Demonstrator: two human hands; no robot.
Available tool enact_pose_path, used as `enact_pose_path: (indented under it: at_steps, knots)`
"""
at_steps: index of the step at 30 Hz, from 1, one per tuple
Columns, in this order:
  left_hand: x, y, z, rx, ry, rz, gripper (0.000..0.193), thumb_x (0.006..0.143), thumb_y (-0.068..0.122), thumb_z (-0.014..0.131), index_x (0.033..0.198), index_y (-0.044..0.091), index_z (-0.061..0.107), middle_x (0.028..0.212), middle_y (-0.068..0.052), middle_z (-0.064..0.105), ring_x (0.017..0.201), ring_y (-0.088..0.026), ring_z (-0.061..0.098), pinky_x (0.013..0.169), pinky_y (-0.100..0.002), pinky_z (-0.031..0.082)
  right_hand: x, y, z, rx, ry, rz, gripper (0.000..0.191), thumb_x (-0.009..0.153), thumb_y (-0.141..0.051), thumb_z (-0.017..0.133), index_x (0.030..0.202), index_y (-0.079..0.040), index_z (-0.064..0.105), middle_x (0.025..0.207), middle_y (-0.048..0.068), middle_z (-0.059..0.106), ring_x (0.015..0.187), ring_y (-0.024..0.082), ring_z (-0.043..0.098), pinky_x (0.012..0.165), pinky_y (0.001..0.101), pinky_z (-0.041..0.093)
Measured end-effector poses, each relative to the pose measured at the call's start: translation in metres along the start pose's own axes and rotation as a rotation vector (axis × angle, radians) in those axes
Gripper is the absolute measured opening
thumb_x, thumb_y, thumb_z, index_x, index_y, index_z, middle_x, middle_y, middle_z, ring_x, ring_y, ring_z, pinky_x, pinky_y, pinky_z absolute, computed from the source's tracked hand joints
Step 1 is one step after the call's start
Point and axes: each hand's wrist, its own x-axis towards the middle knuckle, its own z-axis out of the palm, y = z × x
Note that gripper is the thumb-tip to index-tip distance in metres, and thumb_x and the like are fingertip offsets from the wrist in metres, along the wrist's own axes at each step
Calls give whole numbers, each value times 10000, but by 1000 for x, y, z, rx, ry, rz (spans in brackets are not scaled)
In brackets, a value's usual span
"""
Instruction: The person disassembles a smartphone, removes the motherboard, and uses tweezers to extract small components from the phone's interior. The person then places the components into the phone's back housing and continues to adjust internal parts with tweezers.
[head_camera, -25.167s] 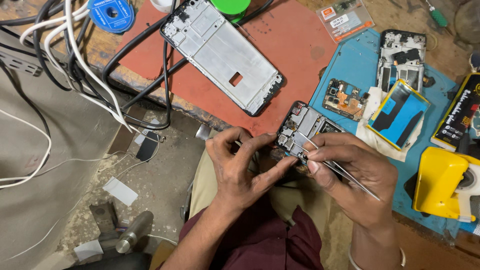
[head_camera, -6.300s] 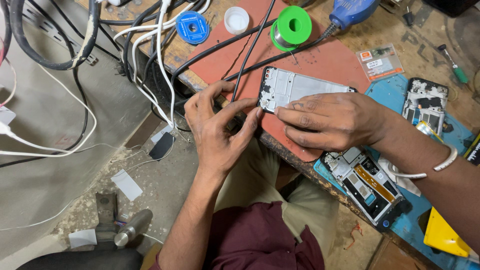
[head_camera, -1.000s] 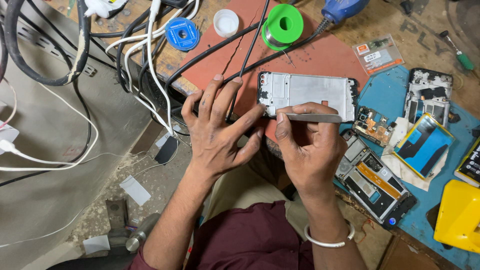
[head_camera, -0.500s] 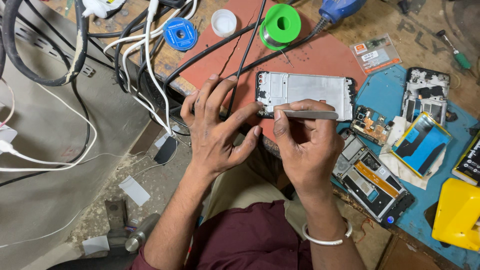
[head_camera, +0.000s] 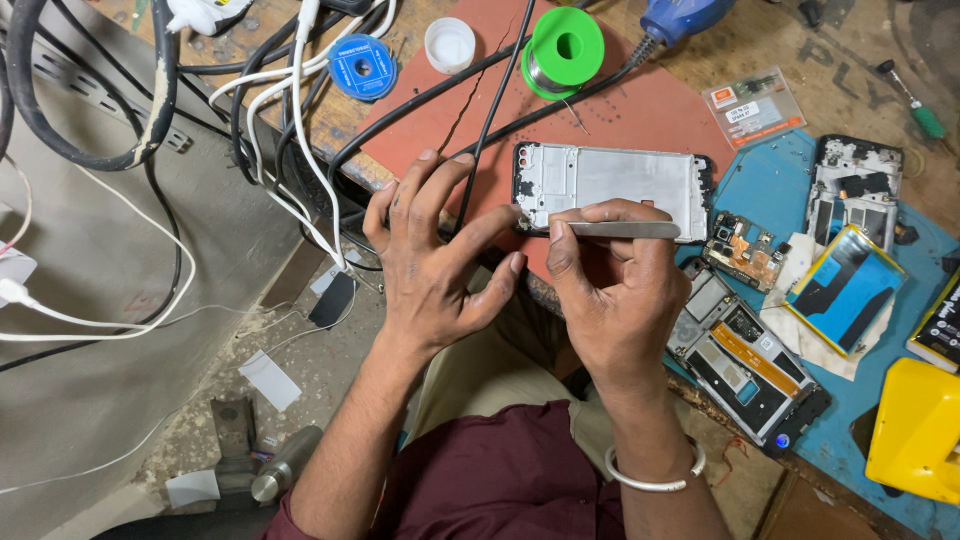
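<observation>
the left hand (head_camera: 435, 265) spreads its fingers, the forefinger tip pressing the near left corner of the phone frame (head_camera: 610, 188) to pin it flat on the red mat (head_camera: 640, 110). the right hand (head_camera: 615, 300) pinches steel tweezers (head_camera: 625, 229) along the frame's near edge. black cables (head_camera: 480, 95) crowd the left; phone parts fill the blue mat (head_camera: 770, 185) on the right.

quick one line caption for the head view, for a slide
Right hand holds metal tweezers against a bare phone frame on a red mat, left hand steadying its corner.
</observation>
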Motion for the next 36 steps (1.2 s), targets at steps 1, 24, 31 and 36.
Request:
enact_pose_path:
  at_steps: [1,24,31,36]
  knots:
    - [-1,-1,0,14,2,22,350,926,448,732,1233,280,739,1516,-81,473,1517,-314,353,1258,-511,151,0,0,0,-9,-2,-2,283,1062,21,709,1236,14,485,1103,158,743,981,138,747,879,266,647]
    - [1,-4,1,63,-11,103,376,859,422,718,1212,300,765,1471,-70,494,1492,-307,375,1222,-570,186,3,-4,2,-101,-13,-29,260,1067,14,689,1219,24,478,1085,159,737,1000,164,755,855,268,651]
    - [1,-2,0,34,-18,62,386,853,410,707,1214,286,765,1465,-74,501,1481,-316,394,1222,-563,186,3,-3,2,-125,-7,-83,272,1068,21,687,1226,26,465,1092,164,729,982,168,758,847,273,663]
    - [0,-3,0,75,-11,98,393,905,414,701,1274,289,747,1471,-74,494,1474,-312,395,1221,-567,194,2,-3,2,-91,-11,-65,272,1075,31,683,1237,29,465,1119,178,717,992,176,748,875,280,657]
